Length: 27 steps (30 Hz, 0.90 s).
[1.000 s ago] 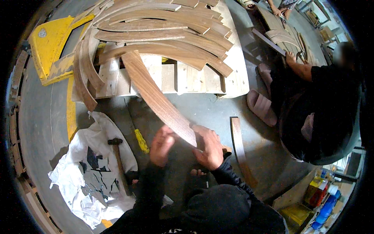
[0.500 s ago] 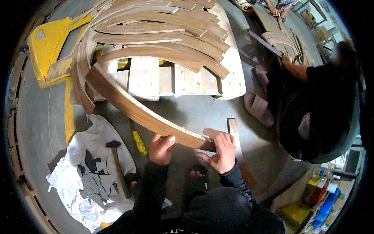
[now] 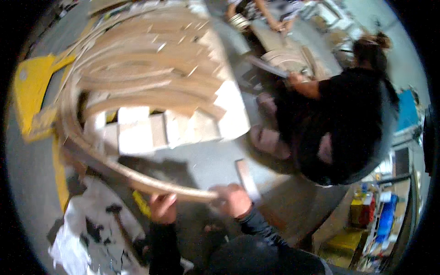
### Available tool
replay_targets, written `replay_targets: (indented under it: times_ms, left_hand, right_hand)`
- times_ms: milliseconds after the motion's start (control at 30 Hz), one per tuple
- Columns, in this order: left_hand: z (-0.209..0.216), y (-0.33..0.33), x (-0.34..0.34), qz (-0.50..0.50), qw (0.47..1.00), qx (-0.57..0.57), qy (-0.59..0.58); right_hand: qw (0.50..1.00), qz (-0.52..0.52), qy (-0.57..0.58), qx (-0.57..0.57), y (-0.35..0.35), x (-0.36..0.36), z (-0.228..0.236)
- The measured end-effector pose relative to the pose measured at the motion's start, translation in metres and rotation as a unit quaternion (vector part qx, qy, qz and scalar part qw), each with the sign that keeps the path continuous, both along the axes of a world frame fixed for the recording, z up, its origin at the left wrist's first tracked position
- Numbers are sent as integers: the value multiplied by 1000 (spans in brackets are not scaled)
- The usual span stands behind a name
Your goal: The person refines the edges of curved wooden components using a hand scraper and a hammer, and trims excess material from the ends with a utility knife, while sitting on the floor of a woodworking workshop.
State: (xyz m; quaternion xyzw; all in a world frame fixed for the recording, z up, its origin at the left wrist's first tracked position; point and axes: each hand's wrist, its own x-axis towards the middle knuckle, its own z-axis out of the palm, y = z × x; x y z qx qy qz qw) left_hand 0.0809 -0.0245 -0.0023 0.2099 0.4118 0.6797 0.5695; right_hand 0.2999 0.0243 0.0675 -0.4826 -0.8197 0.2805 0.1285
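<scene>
A long curved wooden strip with a pale upper edge runs from the pallet's left side down to my hands. My left hand grips its lower side a little short of the near end, thumb against the wood. At that end is my right hand, its fingers closed around the tip but smeared by motion. Beyond lie many similar curved wooden pieces, stacked on a pale wooden pallet. A hammer and a yellow-handled tool, partly hidden, are left of my left hand.
White sacking with dark scraps lies at lower left. A yellow pallet jack stands behind it. Right of the pallet a person in black sits working; a short wooden piece lies on the floor. Shelves with colourful containers fill the lower right.
My view has swung right, so the pallet and stack sit further left and lower. Both hands still hold the strip, whose near end now lies flatter. The picture is more blurred.
</scene>
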Motion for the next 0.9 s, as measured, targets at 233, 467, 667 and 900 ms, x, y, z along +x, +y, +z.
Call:
replay_targets:
  times_ms: [233, 467, 667, 900]
  left_hand:
    - [15, 14, 17, 7, 1000, -5, 13]
    - [19, 12, 3, 14, 999, -18, -36]
    - [24, 23, 7, 3, 994, -8, 108]
    - [28, 16, 1, -74, 973, -39, 216]
  right_hand:
    - [974, 79, 42, -209, -8, 26, -33]
    - [939, 96, 197, -266, -16, 7, -44]
    - [918, 51, 257, -298, -22, 8, -56]
    - [789, -243, 453, -337, 13, 34, -45]
